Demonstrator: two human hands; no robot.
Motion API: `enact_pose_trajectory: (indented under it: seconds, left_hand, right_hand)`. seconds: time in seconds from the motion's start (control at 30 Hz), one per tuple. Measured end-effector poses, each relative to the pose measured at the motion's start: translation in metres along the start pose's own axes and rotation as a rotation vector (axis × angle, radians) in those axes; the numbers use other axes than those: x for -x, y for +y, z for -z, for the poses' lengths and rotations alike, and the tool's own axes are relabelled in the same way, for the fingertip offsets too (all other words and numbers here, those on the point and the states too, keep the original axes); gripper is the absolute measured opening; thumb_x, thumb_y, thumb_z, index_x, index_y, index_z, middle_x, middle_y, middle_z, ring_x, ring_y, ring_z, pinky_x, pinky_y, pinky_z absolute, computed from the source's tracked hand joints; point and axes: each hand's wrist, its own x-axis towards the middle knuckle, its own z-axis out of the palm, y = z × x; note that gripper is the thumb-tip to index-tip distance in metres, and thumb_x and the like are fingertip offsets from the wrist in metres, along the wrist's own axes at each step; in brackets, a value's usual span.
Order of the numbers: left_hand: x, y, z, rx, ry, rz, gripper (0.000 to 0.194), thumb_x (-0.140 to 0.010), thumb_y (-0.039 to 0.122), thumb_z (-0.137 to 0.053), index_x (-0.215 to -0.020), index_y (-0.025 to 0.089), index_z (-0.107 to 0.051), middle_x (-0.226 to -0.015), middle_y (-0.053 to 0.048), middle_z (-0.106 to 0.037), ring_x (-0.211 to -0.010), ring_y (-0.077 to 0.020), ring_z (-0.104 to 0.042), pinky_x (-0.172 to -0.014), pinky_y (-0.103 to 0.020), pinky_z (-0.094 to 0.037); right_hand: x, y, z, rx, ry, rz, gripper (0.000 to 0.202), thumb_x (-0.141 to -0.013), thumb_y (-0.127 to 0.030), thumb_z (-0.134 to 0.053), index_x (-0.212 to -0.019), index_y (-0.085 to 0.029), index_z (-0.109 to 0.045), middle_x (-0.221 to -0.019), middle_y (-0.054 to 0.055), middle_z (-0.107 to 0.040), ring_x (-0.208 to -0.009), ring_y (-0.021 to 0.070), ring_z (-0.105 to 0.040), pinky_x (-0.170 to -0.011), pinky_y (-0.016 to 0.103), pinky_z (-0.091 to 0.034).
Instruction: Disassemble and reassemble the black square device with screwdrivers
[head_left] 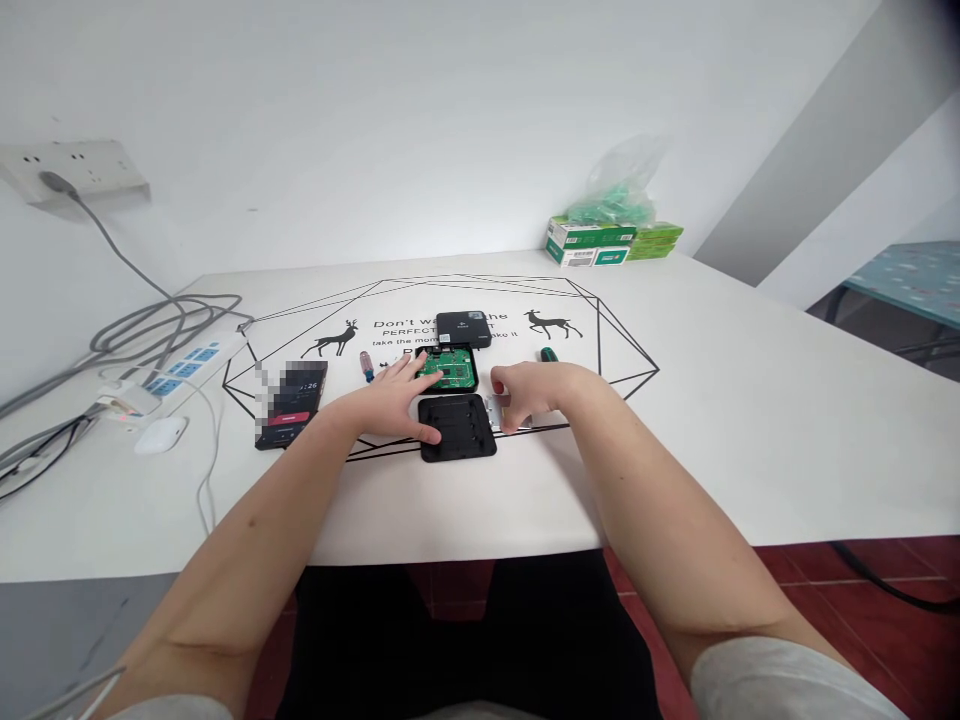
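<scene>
My left hand [394,395] is spread open. Its fingers rest over the left side of a green circuit board [455,368] in a black case, while its thumb lies on a black plastic cover [465,430] closer to me. To the right of the cover, my right hand [534,390] has its fingers curled down in a pinch at a flat silvery metal plate [495,410], partly hidden beneath the hand. Behind the board sits a black box-shaped piece [463,328] with small labels, touching or overlapping the case's back edge.
A screwdriver [366,366] with a clear handle lies left of the board, and a green handle [549,355] lies beyond my right hand. A phone [300,400], power strip [191,365] and cables are at left. Green-and-white boxes [592,240] stand against the wall.
</scene>
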Motion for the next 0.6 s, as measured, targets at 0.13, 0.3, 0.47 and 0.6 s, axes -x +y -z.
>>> enact_pose_trajectory:
  seconds: [0.13, 0.3, 0.47, 0.6]
  left_hand:
    - [0.001, -0.002, 0.001, -0.003, 0.018, -0.006, 0.119, -0.087, 0.086, -0.069, -0.184, 0.032, -0.024, -0.191, -0.006, 0.005, -0.176, -0.0417, 0.005, -0.139, -0.065, -0.018]
    - [0.002, -0.003, 0.003, 0.014, 0.006, -0.002, 0.114, -0.091, 0.084, -0.064, -0.183, 0.031, -0.025, -0.191, -0.006, 0.002, -0.177, -0.0405, 0.001, -0.140, -0.062, -0.021]
    - [0.003, -0.007, 0.005, 0.028, 0.017, -0.003, 0.120, -0.087, 0.084, -0.069, -0.184, 0.032, -0.022, -0.191, -0.006, 0.004, -0.177, -0.0412, -0.002, -0.139, -0.061, -0.024]
    - [0.004, -0.008, 0.008, 0.038, -0.006, 0.026, 0.123, -0.084, 0.085, -0.073, -0.183, 0.028, -0.027, -0.190, -0.010, 0.005, -0.177, -0.0397, -0.005, -0.140, -0.057, -0.025]
  right_hand:
    - [-0.002, 0.002, -0.002, 0.041, -0.023, 0.051, 0.060, -0.071, -0.036, -0.096, -0.122, -0.024, -0.067, -0.117, 0.007, -0.080, -0.099, 0.0287, -0.077, -0.070, 0.032, -0.048]
    - [0.002, 0.005, 0.004, 0.034, 0.136, 0.112, 0.033, -0.075, -0.025, -0.085, -0.102, -0.022, -0.067, -0.103, 0.007, -0.077, -0.085, 0.0242, -0.071, -0.063, 0.032, -0.043]
    - [0.009, -0.011, 0.004, -0.155, 0.232, 0.383, 0.029, -0.078, -0.034, -0.082, -0.099, -0.022, -0.066, -0.090, 0.002, -0.076, -0.076, 0.0186, -0.065, -0.068, 0.031, -0.045]
    - [0.004, -0.034, -0.010, -0.085, 0.176, 0.502, 0.031, -0.078, -0.040, -0.081, -0.098, -0.021, -0.068, -0.097, 0.005, -0.078, -0.079, 0.0203, -0.066, -0.065, 0.032, -0.043]
